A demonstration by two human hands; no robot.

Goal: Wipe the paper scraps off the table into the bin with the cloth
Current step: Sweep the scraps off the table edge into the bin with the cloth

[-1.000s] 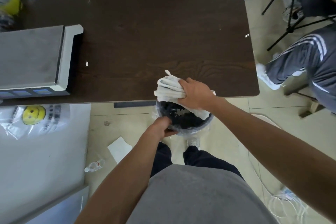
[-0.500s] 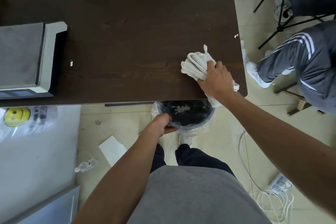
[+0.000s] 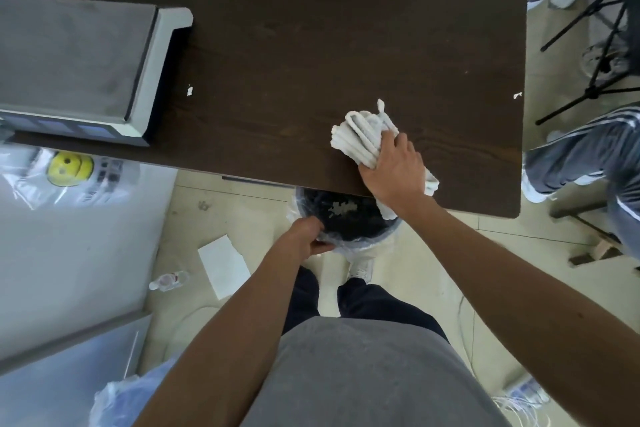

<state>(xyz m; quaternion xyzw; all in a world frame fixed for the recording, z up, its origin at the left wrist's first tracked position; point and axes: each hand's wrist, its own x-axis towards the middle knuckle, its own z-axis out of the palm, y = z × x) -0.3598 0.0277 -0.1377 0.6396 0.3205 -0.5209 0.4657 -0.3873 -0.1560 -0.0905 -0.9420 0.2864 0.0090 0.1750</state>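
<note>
right hand [image 3: 393, 163] pressing cloth [image 3: 360, 137] on table [image 3: 311, 28], left hand [image 3: 306, 236] gripping bin [image 3: 346, 218] rim

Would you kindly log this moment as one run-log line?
right hand holds cloth on table | left hand grips bin rim | left scrap, right scrap unswept

A: What lies on the floor at left?
B: A small clear plastic bottle [image 3: 169, 280] near a white rectangular paper sheet [image 3: 225, 265].
A: And at right?
B: A black metal tripod stand [image 3: 593, 91], beside a person's grey white-striped trouser leg [image 3: 588, 146].
</note>
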